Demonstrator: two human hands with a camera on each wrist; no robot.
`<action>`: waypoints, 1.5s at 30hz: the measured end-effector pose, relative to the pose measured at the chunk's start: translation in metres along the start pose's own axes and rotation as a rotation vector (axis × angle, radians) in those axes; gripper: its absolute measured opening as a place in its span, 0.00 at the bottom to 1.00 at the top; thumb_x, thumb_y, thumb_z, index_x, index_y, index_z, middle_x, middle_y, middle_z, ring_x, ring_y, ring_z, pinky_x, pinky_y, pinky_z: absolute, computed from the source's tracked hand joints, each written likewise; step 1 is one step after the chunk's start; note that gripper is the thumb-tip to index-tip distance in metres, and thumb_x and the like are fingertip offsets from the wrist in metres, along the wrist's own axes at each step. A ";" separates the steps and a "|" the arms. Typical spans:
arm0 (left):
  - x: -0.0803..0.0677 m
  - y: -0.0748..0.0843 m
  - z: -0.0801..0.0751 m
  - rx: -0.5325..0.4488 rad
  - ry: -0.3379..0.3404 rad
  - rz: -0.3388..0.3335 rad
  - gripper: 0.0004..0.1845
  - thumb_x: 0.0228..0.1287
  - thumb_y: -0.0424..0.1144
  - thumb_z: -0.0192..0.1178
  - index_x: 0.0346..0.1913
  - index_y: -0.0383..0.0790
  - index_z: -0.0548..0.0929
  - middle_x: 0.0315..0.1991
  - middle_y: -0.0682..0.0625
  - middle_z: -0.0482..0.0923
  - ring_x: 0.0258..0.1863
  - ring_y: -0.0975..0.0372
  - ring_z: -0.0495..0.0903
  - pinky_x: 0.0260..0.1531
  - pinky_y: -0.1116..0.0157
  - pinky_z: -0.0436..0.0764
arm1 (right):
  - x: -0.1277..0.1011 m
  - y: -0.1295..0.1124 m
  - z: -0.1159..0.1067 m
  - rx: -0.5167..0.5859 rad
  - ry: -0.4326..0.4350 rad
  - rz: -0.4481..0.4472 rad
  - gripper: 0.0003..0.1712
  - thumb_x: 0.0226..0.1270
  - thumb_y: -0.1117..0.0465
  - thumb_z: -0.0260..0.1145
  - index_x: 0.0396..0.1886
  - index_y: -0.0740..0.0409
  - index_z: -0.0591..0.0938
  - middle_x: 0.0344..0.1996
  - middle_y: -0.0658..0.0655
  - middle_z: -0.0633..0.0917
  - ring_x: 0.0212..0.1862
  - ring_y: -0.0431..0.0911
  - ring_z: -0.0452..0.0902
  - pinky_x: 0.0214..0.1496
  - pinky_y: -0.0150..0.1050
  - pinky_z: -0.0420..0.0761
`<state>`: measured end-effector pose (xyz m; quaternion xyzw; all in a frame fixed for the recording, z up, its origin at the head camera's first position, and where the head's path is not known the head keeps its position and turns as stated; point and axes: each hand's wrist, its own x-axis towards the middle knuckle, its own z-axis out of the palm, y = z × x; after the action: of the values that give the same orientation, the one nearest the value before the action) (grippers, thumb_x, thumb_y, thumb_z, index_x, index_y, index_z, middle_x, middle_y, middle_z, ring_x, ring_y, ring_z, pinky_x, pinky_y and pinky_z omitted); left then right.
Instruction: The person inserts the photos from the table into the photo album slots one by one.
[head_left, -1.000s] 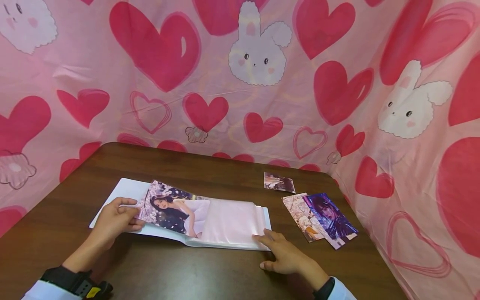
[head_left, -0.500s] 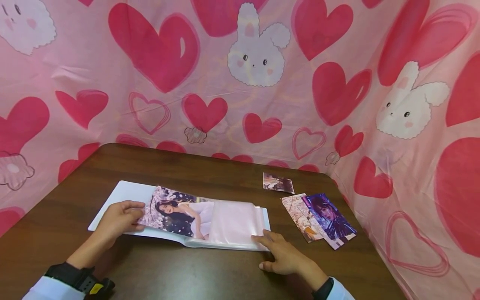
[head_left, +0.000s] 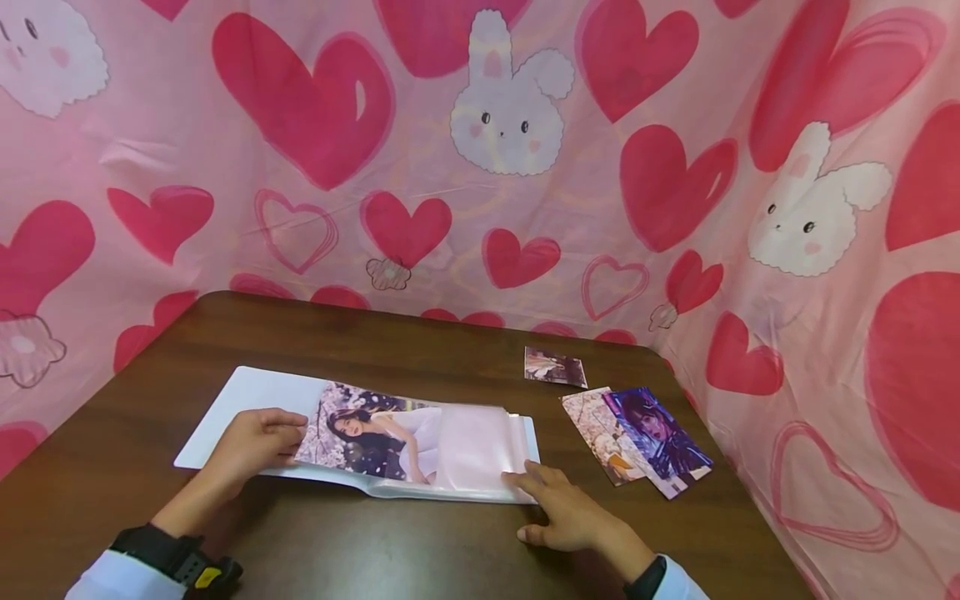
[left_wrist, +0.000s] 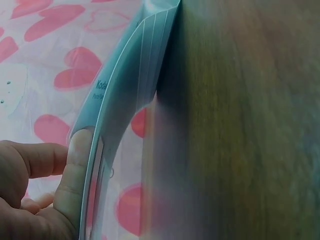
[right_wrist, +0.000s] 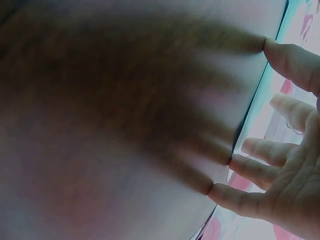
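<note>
While the heart-print cloth point(head_left: 675, 167) walls in the far and right sides, your table point(head_left: 375, 333) carries the open album point(head_left: 255, 392) near its front edge. Your left hand point(head_left: 258, 442) pinches the left end of a photo point(head_left: 375, 433), whose right part lies inside the album's clear sleeve point(head_left: 480, 446). Your right hand point(head_left: 570, 512) rests with fingers nearly straight, fingertips pressing the album's right corner, holding nothing. Just right of the album lie two overlapping photos point(head_left: 645, 442), with a smaller print point(head_left: 555, 367) behind them, all apart from your hands.
</note>
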<state>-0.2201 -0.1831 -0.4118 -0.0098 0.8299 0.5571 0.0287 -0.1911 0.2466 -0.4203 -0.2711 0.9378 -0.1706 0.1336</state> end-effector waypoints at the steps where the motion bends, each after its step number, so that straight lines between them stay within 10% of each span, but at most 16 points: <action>1: 0.001 0.001 0.001 0.005 -0.005 0.005 0.17 0.65 0.33 0.55 0.47 0.18 0.76 0.34 0.39 0.81 0.24 0.56 0.80 0.25 0.63 0.82 | 0.000 0.000 0.000 0.000 0.001 -0.001 0.39 0.57 0.48 0.68 0.68 0.40 0.64 0.67 0.66 0.59 0.63 0.63 0.57 0.52 0.65 0.67; 45: 0.010 0.015 0.037 -0.028 -0.106 0.037 0.14 0.57 0.30 0.62 0.43 0.22 0.79 0.31 0.41 0.81 0.25 0.53 0.81 0.25 0.60 0.82 | 0.001 -0.001 0.002 -0.030 0.033 -0.033 0.39 0.56 0.49 0.69 0.66 0.47 0.66 0.65 0.68 0.61 0.62 0.64 0.58 0.50 0.64 0.69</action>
<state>-0.2297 -0.1427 -0.4125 0.0347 0.8194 0.5688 0.0621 -0.1912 0.2446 -0.4216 -0.2855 0.9378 -0.1633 0.1114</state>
